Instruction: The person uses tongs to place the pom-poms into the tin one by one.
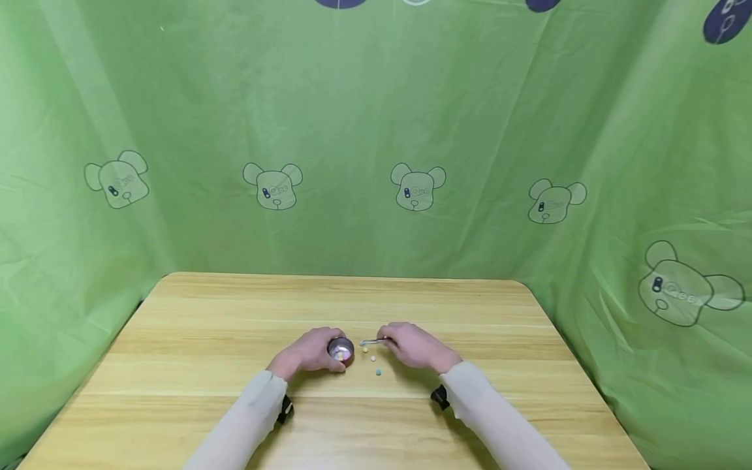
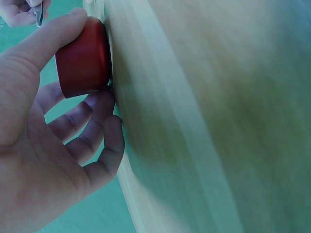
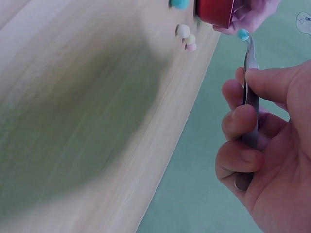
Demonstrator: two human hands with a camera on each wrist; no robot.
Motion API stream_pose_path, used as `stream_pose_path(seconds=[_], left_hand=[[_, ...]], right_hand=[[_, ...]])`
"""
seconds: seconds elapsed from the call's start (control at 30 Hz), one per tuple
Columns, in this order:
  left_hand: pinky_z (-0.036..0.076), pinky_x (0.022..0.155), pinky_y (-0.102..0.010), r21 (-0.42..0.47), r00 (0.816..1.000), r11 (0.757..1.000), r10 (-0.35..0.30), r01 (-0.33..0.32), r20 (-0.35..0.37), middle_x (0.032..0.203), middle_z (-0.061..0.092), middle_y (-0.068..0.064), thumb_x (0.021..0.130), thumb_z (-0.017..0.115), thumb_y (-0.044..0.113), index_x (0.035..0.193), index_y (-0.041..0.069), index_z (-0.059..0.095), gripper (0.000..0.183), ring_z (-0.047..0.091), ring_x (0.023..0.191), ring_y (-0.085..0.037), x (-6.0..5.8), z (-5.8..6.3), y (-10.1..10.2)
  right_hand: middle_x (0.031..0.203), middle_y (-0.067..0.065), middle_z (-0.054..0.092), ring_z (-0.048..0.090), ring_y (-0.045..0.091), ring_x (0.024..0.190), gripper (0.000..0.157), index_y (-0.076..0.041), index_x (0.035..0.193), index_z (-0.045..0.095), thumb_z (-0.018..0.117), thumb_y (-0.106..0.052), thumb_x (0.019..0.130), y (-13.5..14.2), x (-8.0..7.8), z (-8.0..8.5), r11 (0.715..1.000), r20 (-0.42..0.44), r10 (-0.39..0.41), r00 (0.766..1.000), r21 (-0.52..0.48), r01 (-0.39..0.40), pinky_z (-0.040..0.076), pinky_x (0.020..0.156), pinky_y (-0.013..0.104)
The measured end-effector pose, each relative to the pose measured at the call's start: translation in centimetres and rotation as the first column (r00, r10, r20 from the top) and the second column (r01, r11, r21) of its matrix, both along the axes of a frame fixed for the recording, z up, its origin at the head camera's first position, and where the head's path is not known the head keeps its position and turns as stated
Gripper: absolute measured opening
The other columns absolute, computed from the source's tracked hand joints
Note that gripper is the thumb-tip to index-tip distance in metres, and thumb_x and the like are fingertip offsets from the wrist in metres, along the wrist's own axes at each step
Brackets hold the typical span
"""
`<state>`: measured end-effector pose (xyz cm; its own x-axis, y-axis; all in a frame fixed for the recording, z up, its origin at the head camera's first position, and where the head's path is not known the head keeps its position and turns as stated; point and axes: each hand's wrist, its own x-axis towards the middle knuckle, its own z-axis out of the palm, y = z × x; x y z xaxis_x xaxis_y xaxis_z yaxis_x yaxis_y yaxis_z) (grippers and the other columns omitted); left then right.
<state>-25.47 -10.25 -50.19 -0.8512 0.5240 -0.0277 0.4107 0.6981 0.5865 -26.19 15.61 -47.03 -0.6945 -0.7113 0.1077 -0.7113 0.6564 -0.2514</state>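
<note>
My left hand (image 1: 311, 350) grips a small red metal cup (image 2: 83, 60) between thumb and fingers, its silvery inside turned upward. A few pale beads, pink and yellow among them, lie in the cup. In my right hand (image 1: 414, 344) is a pair of metal tweezers (image 3: 251, 60), pinched by the thumb and fingers. At the tweezers' tip sits a light blue bead (image 3: 243, 34), held above the table to the right of the cup. Loose on the table between the hands are a yellow bead (image 1: 365, 350), a whitish bead (image 1: 373, 358) and a blue-green bead (image 1: 378, 372).
The wooden table (image 1: 411, 418) reaches under both forearms, with rounded far corners. Green curtains (image 1: 352, 235) printed with bear heads hang behind it and along both sides. Dark straps with devices (image 1: 439, 397) sit at the wrists. A pinkish bead (image 3: 191, 47) shows in the right wrist view.
</note>
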Motion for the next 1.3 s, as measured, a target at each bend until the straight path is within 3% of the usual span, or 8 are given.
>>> stream_pose_path(seconds=[0.87, 1.3], left_hand=[[0.044, 0.083, -0.037, 0.005, 1.0, 1.0, -0.011, 0.011, -0.016, 0.1, 0.061, 0.001, 0.072, 0.082, 0.032, 0.111, 0.014, 0.06, 0.049, 0.056, 0.092, -0.017, -0.2, -0.1, -0.1], [0.044, 0.083, -0.036, 0.007, 1.0, 1.0, -0.016, 0.017, -0.018, 0.099, 0.061, 0.004, 0.071, 0.082, 0.032, 0.11, 0.015, 0.06, 0.048, 0.056, 0.091, -0.015, -0.2, -0.2, -0.1]], right_hand=[[0.091, -0.006, 0.06, 0.058, 0.008, 0.083, 0.014, -0.012, 0.102, 0.065, 0.053, -0.016, 0.097, -1.3, 0.1, 0.3, 1.0, 0.025, 0.007, 1.0, 0.004, -0.007, 0.05, 0.078, 0.031], [0.092, -0.004, 0.062, 0.058, 0.008, 0.084, 0.014, -0.01, 0.103, 0.064, 0.053, -0.016, 0.097, -2.4, -0.2, 0.1, 0.999, 0.037, 0.047, 0.998, 0.002, -0.048, 0.05, 0.078, 0.028]])
